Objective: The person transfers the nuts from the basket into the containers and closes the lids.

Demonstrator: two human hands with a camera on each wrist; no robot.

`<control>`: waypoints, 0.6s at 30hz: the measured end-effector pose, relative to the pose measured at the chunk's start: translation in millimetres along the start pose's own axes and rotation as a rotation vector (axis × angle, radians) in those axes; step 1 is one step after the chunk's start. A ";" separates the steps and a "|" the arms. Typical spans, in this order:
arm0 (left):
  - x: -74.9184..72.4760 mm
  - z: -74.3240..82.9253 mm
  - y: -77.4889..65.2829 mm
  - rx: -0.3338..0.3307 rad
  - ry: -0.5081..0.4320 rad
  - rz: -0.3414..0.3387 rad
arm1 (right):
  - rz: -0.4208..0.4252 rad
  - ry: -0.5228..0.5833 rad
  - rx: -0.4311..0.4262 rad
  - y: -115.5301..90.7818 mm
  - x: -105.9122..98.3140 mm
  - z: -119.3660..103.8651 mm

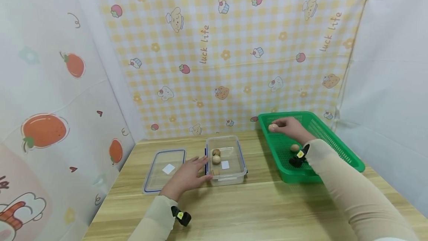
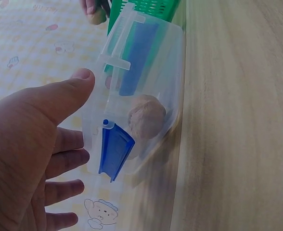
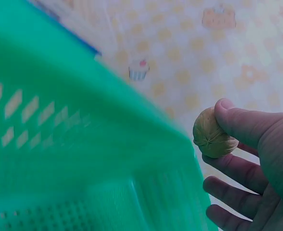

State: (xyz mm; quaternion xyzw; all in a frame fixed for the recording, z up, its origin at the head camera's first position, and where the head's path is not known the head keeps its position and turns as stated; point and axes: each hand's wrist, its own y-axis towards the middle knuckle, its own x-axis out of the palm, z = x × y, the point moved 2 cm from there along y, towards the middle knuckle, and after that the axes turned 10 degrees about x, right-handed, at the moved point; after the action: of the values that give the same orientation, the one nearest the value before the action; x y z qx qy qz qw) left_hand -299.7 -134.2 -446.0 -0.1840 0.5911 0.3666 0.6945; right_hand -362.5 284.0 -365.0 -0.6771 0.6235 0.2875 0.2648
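My right hand (image 1: 291, 128) pinches a walnut (image 3: 211, 132) between thumb and fingers, over the left side of a green basket (image 1: 284, 172). Another walnut (image 1: 294, 148) lies in that basket below the hand. My left hand (image 1: 189, 176), fingers spread and nearly straight, rests at the left side of a clear plastic box (image 1: 230, 180). In the left wrist view its fingertips touch or nearly touch the box wall, near a blue latch (image 2: 115, 150). Several walnuts (image 1: 216, 159) sit along the box's left side, beside a white square (image 1: 225, 164).
A clear lid (image 1: 150, 172) with a blue seal lies flat left of the box, partly behind the left hand. Everything stands on a wooden table (image 1: 234, 211). A patterned cloth (image 1: 234, 70) hangs along the table's back edge, with white cloths at both sides.
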 end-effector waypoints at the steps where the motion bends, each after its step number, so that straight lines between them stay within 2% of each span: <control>1: -0.2 0.0 0.2 0.000 0.001 0.000 | -0.001 0.001 -0.005 0.4 2.9 -3.6; 12: 1.0 -1.1 0.6 0.002 -0.011 -0.006 | -0.021 0.069 0.019 8.8 37.6 -43.4; 18: 1.3 -2.6 1.6 0.033 0.006 -0.004 | 0.002 0.063 0.010 14.6 59.0 -64.1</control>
State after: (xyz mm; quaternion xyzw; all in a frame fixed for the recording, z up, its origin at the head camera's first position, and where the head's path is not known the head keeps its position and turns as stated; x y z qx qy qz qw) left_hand -302.6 -134.5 -447.6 -0.1748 0.5988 0.3547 0.6964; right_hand -369.8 196.0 -362.9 -0.6839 0.6337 0.2632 0.2480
